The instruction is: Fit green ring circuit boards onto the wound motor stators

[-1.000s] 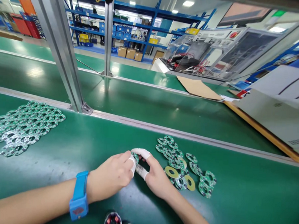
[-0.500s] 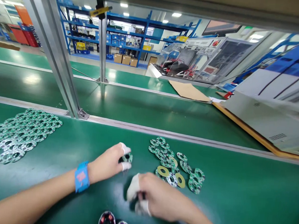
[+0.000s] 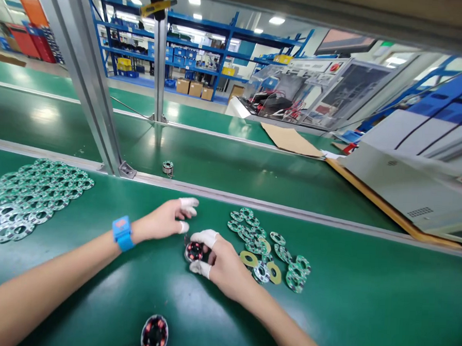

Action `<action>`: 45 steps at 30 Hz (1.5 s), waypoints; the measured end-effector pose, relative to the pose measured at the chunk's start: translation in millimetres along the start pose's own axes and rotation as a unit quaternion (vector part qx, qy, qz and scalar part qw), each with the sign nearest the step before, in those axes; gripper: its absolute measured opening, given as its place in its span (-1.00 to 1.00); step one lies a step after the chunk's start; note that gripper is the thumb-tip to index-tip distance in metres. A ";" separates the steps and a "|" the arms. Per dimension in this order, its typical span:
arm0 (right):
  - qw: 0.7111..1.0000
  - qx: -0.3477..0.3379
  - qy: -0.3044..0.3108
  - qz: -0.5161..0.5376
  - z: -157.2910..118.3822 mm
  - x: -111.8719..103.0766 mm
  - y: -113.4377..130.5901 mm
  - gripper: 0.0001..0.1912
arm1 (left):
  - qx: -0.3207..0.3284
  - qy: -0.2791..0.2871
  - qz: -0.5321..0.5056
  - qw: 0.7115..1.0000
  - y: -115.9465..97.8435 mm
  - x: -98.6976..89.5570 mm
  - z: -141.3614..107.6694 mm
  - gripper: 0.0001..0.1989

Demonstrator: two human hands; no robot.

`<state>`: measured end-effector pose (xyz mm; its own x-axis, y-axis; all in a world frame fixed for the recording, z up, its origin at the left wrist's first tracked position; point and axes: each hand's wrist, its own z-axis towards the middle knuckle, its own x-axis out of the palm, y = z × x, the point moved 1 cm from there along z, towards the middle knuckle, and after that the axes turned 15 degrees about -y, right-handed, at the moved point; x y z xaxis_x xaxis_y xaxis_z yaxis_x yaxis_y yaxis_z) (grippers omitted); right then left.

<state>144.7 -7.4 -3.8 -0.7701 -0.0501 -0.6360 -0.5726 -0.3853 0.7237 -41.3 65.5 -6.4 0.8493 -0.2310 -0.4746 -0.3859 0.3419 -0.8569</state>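
Note:
My right hand [image 3: 220, 260], with white finger covers, grips a round motor stator [image 3: 194, 251] with copper-coloured windings. Just up and left of it, my left hand [image 3: 170, 219] has its fingers apart and nothing between them. A blue band [image 3: 122, 233] is round the left wrist. Green ring-shaped circuit boards [image 3: 254, 233] lie loosely right of the hands, with yellow rings [image 3: 248, 258] among them. Another stator [image 3: 155, 334] rests at the bottom edge, beside one that is mostly cut off. On the belt beyond the rail stands a small stator with a green top [image 3: 168, 167].
Many ring boards [image 3: 40, 189] are laid out in overlapping rows at the left. A metal rail [image 3: 214, 195] crosses behind the hands, with an upright metal post [image 3: 84, 77] on it. A grey-white panel [image 3: 408, 187] with an orange edge stands at the right.
The green-topped piece has left my left hand, which has opened and moved up-left. A green-topped stator now stands on the far belt. My right hand has moved up-left and holds a stator.

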 end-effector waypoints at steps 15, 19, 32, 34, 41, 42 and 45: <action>0.939 -0.248 -0.152 -0.183 -9.9 3.2 9.6 -0.69 | 0.118 0.044 0.060 0.990 -16.4 16.8 -34.3 -0.54; 0.898 -0.365 -0.046 -0.242 -16.3 9.0 17.3 -0.59 | 0.111 0.040 0.076 0.990 -22.6 15.2 -34.5 -0.68; 0.883 -0.049 -0.142 -0.445 20.9 -38.0 -31.7 -0.89 | 0.055 0.016 0.073 0.996 -20.6 19.5 -36.9 -0.64; 0.919 -0.070 -0.094 -0.376 22.0 -35.7 -33.5 -0.86 | 0.073 0.039 0.065 0.994 -22.6 16.7 -36.0 -0.57; 0.930 -0.013 -0.132 -0.344 24.3 -38.8 -28.5 -0.75 | 0.037 -0.056 0.066 0.996 -35.5 15.4 -33.6 -0.76; 0.923 -0.016 -0.127 -0.362 24.6 -37.1 -28.4 -0.73 | 0.040 -0.067 0.094 0.993 -36.6 17.6 -34.9 -0.79; 0.933 -0.045 -0.115 -0.337 23.5 -28.0 -29.2 -0.81 | 0.061 -0.050 0.206 0.975 -36.4 24.7 -39.8 -0.55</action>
<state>176.4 26.9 -0.9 -0.2891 0.4267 -0.8569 -0.9309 -0.3342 0.1476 -20.6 11.1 5.1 0.6640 0.0372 -0.7468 -0.6617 0.4945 -0.5636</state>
